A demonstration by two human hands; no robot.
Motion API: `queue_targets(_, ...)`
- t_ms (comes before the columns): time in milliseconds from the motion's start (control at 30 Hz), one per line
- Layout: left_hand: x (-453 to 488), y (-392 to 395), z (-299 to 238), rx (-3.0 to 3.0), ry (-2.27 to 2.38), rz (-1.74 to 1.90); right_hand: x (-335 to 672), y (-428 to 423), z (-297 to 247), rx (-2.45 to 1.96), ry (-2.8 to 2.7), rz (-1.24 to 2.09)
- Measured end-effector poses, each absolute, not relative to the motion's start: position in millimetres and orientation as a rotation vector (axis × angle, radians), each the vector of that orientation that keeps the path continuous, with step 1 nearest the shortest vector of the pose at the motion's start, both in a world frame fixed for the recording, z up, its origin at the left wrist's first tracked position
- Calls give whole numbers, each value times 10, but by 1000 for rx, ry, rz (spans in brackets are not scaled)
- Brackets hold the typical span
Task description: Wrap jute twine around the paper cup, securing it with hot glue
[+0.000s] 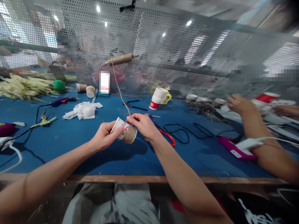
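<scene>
A paper cup [119, 127] is tilted over the table, its lower part wrapped in brown twine. My left hand [104, 135] is closed around the cup near its rim, thumb along the printed side. Close beside the wrapped part, my right hand [141, 124] pinches the twine [121, 99]. That strand runs up to a spool of twine [121, 59] mounted on a rod at the perforated screen. A red-handled tool [171, 140] lies partly hidden behind my right wrist.
Stacked paper cups [158, 98] and a yellow mug [167, 98] stand at the back. A glue gun [62, 101], white cloth [83, 110], corn husks [22, 87] and a phone [104, 82] lie leftward. On the right are a purple power strip [235, 149] and a co-worker's arm [254, 124].
</scene>
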State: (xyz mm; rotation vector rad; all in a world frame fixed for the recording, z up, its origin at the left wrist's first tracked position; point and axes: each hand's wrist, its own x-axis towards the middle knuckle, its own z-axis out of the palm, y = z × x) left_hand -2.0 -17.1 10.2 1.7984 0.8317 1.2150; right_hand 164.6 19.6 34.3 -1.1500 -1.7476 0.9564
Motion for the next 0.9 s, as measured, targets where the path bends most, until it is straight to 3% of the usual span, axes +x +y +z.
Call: queue_targets(900,-3,-161,93,1695,867,1201,1609,203,296,-1234,-1709,1112)
